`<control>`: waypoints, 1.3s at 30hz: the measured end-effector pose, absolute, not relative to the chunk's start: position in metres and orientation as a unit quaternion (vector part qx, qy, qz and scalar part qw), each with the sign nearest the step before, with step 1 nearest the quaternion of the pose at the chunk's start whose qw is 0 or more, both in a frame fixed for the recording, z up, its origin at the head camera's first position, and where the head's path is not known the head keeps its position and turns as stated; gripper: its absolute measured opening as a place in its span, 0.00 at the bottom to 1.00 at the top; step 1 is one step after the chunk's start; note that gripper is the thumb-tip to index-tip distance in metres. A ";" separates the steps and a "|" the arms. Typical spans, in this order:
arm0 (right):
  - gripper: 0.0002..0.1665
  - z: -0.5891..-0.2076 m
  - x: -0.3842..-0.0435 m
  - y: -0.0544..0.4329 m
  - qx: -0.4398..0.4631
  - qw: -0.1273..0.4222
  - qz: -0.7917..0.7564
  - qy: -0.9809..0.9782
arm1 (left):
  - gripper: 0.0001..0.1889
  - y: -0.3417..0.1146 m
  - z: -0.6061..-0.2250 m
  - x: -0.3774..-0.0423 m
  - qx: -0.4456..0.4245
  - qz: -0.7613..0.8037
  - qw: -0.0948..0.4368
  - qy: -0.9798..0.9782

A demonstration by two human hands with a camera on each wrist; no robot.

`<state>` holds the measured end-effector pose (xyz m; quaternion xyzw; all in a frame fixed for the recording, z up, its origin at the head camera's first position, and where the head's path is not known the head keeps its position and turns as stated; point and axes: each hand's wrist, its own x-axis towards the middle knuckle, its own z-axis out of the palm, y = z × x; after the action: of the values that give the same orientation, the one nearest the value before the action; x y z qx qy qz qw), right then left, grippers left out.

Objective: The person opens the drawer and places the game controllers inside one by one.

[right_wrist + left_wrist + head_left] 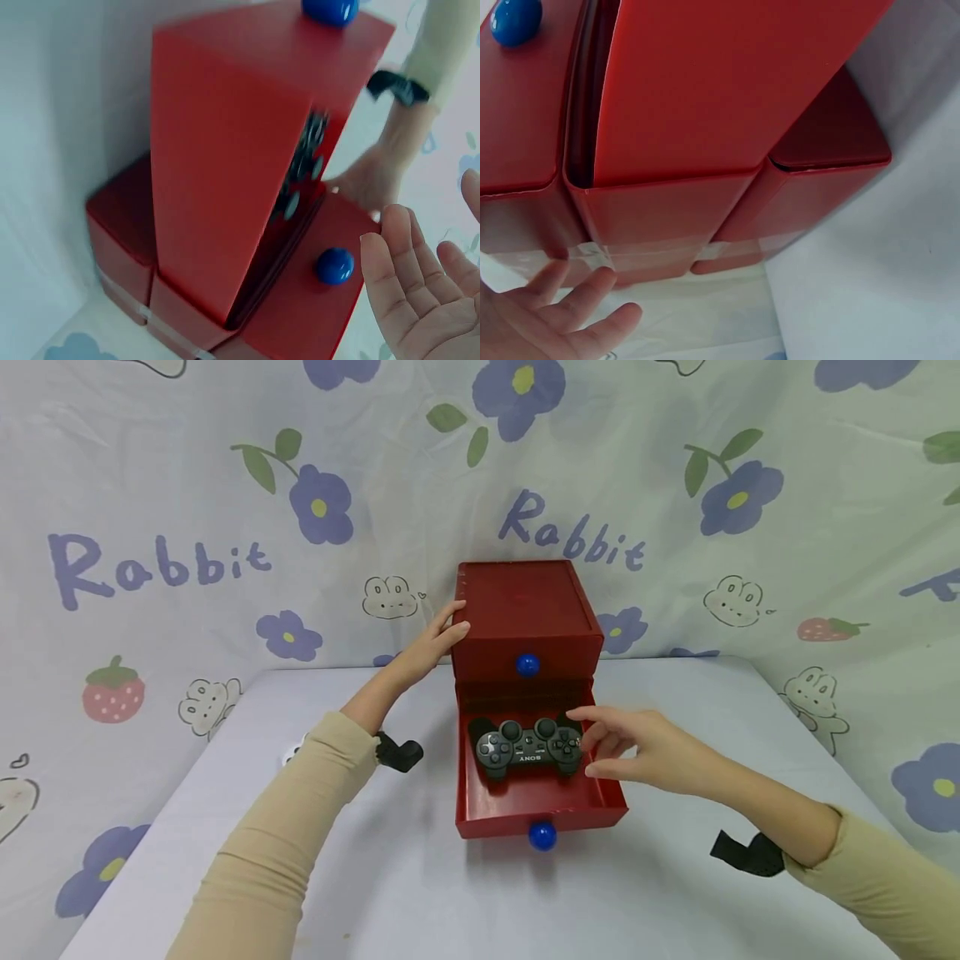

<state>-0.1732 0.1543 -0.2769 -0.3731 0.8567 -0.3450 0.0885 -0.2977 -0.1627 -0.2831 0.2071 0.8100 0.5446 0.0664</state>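
Left hand: fingers loosely extended, tips at the left edge of the red box, gripping nothing. Right hand: fingers bent, thumb well apart, nothing held, poised near the right end of the black game controller, which lies inside the extended lower drawer

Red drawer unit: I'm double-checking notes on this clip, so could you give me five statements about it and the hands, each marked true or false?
1. The game controller lies in the open drawer. True.
2. Both hands grip the game controller. False: the left hand is at the left edge of the red drawer unit.
3. The right hand is by the controller's right end in the head view. True.
4. The open drawer's knob is yellow. False: that knob is blue.
5. SONY reads upside down in the head view. True.
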 end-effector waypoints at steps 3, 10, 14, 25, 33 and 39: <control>0.32 -0.279 -0.157 0.159 -0.372 0.104 -0.363 0.848 | 0.31 -0.163 -0.283 -0.299 0.206 0.544 0.069 0.810; 0.29 -0.306 -0.131 0.157 -0.373 0.162 -0.399 0.821 | 0.31 -0.160 -0.276 -0.292 0.202 0.549 0.081 0.807; 0.29 -0.330 -0.123 0.149 -0.368 0.203 -0.407 0.811 | 0.31 -0.157 -0.265 -0.281 0.206 0.548 0.084 0.806; 0.27 -0.370 -0.119 0.124 -0.366 0.132 -0.383 0.837 | 0.31 -0.162 -0.283 -0.298 0.209 0.545 0.068 0.809; 0.18 -0.384 -0.123 0.115 -0.375 0.070 -0.396 0.835 | 0.31 -0.162 -0.283 -0.297 0.213 0.545 0.071 0.808; 0.17 -0.381 -0.125 0.112 -0.354 0.064 -0.406 0.840 | 0.31 -0.163 -0.284 -0.298 0.213 0.550 0.073 0.804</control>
<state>-0.1250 0.1117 -0.3808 -0.3542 0.8402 -0.4056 0.0645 -0.2983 -0.1628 -0.2837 0.2129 0.8040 0.5504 0.0732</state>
